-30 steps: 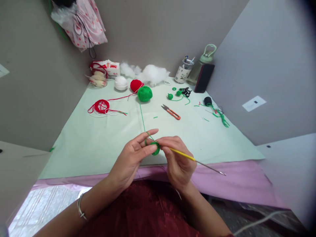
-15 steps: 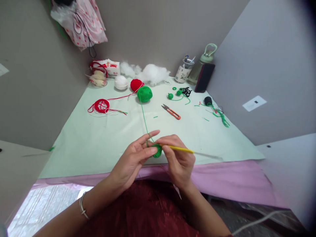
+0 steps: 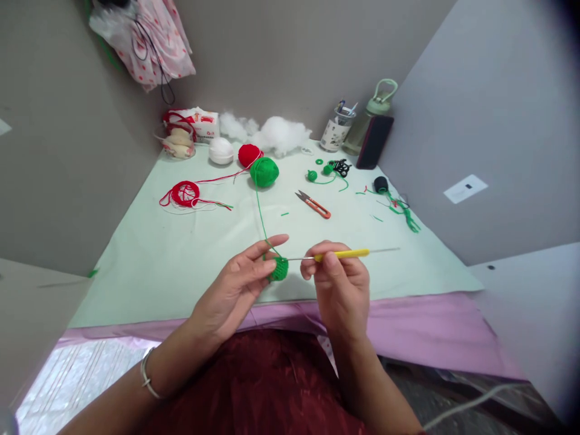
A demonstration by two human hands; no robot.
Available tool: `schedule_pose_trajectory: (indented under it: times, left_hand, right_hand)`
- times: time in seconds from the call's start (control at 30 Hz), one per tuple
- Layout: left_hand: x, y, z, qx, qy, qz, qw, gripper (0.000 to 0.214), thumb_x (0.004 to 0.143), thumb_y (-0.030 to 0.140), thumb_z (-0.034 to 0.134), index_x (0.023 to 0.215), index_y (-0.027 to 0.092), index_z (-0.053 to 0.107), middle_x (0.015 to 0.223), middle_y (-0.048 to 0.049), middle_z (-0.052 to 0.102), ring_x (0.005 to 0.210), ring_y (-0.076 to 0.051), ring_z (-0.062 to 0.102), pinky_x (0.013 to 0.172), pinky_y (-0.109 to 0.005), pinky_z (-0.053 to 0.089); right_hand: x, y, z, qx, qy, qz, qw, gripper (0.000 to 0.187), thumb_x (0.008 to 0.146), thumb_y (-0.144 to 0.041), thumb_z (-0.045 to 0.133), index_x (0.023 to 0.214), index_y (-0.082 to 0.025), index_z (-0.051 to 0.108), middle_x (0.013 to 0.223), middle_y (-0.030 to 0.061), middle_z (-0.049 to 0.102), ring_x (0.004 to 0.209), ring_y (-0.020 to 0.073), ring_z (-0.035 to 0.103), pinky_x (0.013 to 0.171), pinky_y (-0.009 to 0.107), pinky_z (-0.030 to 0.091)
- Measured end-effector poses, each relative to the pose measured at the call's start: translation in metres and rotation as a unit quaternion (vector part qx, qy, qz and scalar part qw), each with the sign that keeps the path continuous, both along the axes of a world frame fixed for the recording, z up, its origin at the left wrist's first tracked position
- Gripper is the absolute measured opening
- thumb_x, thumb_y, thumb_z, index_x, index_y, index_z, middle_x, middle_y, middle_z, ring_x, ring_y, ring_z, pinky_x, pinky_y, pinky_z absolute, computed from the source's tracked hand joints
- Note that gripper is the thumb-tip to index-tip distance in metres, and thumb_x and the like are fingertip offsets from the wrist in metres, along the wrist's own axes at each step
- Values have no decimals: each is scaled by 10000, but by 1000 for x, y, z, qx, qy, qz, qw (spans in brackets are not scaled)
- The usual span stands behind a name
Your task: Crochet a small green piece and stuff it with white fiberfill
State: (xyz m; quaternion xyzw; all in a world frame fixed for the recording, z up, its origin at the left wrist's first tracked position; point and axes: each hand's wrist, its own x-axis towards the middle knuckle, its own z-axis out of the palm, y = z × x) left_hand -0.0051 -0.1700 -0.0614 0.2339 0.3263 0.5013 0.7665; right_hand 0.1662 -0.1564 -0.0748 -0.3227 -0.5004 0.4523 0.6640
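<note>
Between the thumb and fingers of my left hand [image 3: 240, 275] is a small green crochet piece [image 3: 280, 269]. Green yarn runs from it over my raised index finger and up to the green yarn ball [image 3: 264, 173] further back. My right hand [image 3: 342, 281] grips the yellow handle of a crochet hook [image 3: 344, 254], whose thin metal shaft reaches left to the edge of the crochet piece. A second thin metal end sticks out to the right of the handle. Whether the hook tip sits inside a stitch is too small to tell.
Orange-handled thread snips [image 3: 313, 204] lie beyond my hands. A red yarn coil [image 3: 185, 194] is at left, beside a red yarn ball [image 3: 250, 156]. White stuffing [image 3: 284, 135], a pen cup [image 3: 336, 130], a bottle [image 3: 362, 124] and a phone [image 3: 375, 142] stand along the back.
My right hand has moved right and up from the crochet piece, and the hook's shaft now shows between them. My left hand has shifted slightly left with the piece.
</note>
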Motion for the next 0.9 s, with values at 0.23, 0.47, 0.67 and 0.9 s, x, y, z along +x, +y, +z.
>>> schedule_pose_trajectory:
  times: [0.23, 0.47, 0.67, 0.9]
  left_hand:
    - [8, -6, 1, 31, 19, -25, 999, 517, 897, 302, 831, 1400, 240, 731, 988, -23, 719, 1081, -211, 618, 1090, -361, 361]
    - [5, -1, 7, -9, -26, -15, 1000, 473, 784, 245, 839, 1245, 141, 823, 913, -44, 720, 904, -182, 605, 1036, -371, 454]
    - [2, -3, 7, 13, -7, -20, 1000, 427, 790, 276, 851, 1208, 188, 844, 871, -22, 678, 901, -179, 628, 957, -329, 497]
    - [4, -6, -2, 125, 165, -1, 978, 434, 877, 309, 875, 1300, 361, 795, 940, 17, 673, 925, -145, 625, 950, -290, 464]
  right_hand:
    - [-11, -4, 0, -52, 60, 26, 997, 117, 965, -332, 762, 931, -250, 838, 821, 12, 745, 677, 121, 666, 645, 258, 571]
    - [-4, -2, 0, -35, 57, 14, 998, 132, 972, -313, 749, 907, -252, 846, 828, 11, 710, 694, 120, 635, 675, 272, 541]
    - [0, 0, 0, -75, 87, 71, 991, 160, 972, -357, 751, 890, -251, 838, 785, 10, 689, 655, 123, 597, 607, 263, 508]
    - [-3, -5, -6, -8, -47, 43, 998, 151, 1031, -314, 689, 1020, -304, 839, 986, 16, 803, 846, 146, 674, 757, 288, 529]
